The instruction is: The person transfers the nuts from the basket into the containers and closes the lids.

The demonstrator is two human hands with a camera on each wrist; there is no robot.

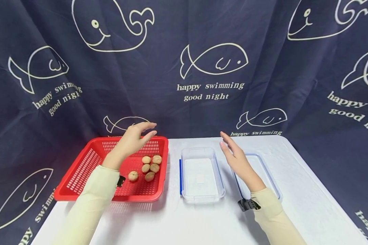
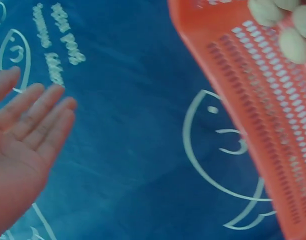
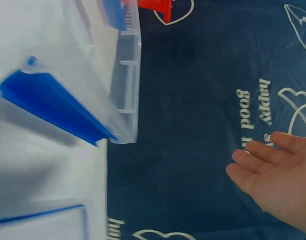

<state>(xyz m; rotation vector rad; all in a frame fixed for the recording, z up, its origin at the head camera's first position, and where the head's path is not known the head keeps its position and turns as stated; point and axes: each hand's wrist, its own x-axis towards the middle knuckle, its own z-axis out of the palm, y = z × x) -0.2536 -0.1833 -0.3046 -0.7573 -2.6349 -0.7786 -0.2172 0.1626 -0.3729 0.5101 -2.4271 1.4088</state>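
Note:
My left hand (image 1: pixel 130 141) hovers over the red plastic basket (image 1: pixel 141 197), its fingers extended and holding nothing. Several walnuts (image 1: pixel 146 168) lie on the basket floor, mostly in its right part. In the left wrist view, the same hand (image 2: pixel 28 135) shows its palm, apart from the basket wall (image 2: pixel 228 90). My right hand (image 1: pixel 234 156) is raised between a clear rectangular container (image 1: pixel 199 166) and a blue-edged lid (image 1: pixel 261 166), partly covering the lid. Nothing is in this hand (image 3: pixel 278 175) either; its fingers are straight in the right wrist view.
A white-covered table (image 1: pixel 147 224) bears the basket, container and lid. The container has a blue side flap (image 1: pixel 180 177), and a pale square shows at its bottom. Behind the table hangs a dark blue curtain (image 1: pixel 159 75) with white fish and whale drawings.

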